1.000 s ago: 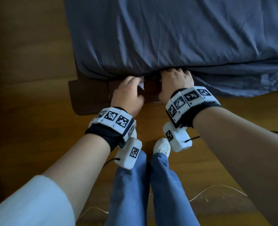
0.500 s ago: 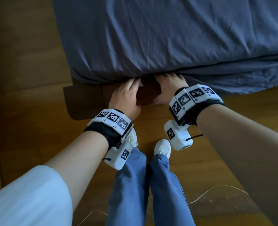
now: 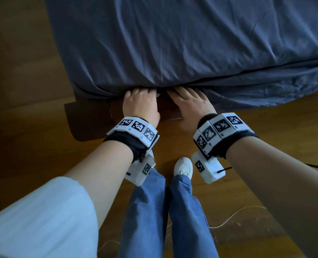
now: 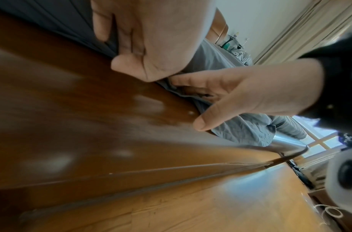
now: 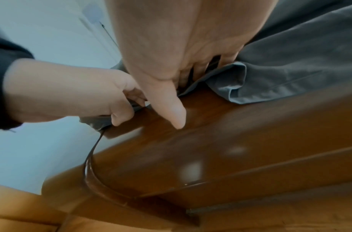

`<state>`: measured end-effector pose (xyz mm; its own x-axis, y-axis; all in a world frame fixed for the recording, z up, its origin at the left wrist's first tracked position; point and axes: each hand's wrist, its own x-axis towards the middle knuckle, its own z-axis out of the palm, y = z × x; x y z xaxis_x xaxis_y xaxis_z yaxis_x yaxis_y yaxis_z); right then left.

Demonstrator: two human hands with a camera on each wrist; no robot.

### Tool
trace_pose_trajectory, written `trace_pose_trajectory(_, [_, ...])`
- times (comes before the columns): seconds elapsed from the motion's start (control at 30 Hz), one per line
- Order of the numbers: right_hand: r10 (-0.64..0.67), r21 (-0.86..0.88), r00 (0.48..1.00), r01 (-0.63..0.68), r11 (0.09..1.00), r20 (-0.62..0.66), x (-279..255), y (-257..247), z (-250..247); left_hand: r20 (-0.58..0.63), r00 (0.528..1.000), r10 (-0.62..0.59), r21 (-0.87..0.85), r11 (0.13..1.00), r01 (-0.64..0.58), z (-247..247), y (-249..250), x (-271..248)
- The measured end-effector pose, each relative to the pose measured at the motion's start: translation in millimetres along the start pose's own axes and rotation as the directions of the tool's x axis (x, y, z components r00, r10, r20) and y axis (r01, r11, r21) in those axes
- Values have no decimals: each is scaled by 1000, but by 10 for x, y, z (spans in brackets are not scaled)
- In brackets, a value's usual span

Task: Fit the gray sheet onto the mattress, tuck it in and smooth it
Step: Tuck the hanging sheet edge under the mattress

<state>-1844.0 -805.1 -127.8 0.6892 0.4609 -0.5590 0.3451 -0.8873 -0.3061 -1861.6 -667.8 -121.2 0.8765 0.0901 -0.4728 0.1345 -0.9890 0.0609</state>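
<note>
I am standing at the near edge of the bed, with bare wooden floor (image 3: 33,155) opening out to my left and behind my feet. The gray sheet (image 3: 173,43) is lying over the mattress, its hem running left to right along the near side and its wrinkles fanning away from me. Left of my hands the cloth is sitting snug round the corner; to the right it is sagging loose over the dark, glossy bed frame (image 3: 91,116), whose rounded corner is jutting out just beside the sheet.

My left hand (image 3: 140,107) is curling round a fold of the hem, thumb and fingers pinching the soft, creased fabric against the frame's top. My right hand (image 3: 191,107) is lying flatter, fingers straight and pushed in under the mattress edge, thumb (image 5: 171,109) pointing out over the polished wood. The two hands are almost touching.
</note>
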Motion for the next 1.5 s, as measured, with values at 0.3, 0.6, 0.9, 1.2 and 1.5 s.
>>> trace_pose_trajectory(0.3, [209, -72, 977, -206, 976, 41, 312, -330, -359, 78, 993, 89, -170, 983, -74, -71, -189, 14])
trace_pose_trajectory(0.6, [214, 17, 966, -219, 976, 145, 200, -239, -306, 168, 969, 183, -355, 928, -114, 51, -308, -339])
trace_pose_trajectory(0.9, [-20, 18, 992, 18, 1000, 127, 58, 85, -386, 133, 991, 10, -163, 987, 12, -49, 3, -107])
trace_pose_trajectory(1.2, [16, 54, 991, -24, 998, 133, -641, 717, -277, 230, 950, -208, 52, 978, 202, -144, 323, 70])
trace_pose_trajectory(1.5, [207, 15, 977, -207, 978, -48, -278, 671, -294, 337, 933, -124, -91, 982, 164, -202, 188, 29])
